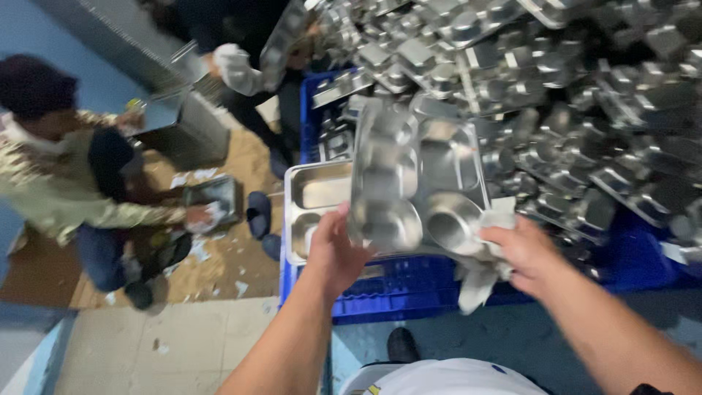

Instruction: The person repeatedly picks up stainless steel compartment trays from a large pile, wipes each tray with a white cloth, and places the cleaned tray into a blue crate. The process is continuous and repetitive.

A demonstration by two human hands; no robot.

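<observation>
Left hand [333,249] and right hand [523,252] gripping steel tray [413,183], right also clutching white cloth [479,281]; tray tilting, long axis running left-right. Blue crate [395,289] holding another tray [314,194].

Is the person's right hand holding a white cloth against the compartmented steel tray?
Yes, the right hand presses a white cloth to the compartmented steel tray.

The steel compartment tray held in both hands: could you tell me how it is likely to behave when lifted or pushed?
The steel compartment tray is probably stiff: it keeps its shape held only at its near edge by the left hand and right hand. Its shiny surface may be slippery; the white cloth in the right hand could help grip. Being thin sheet metal, it likely feels light for its size.
</observation>
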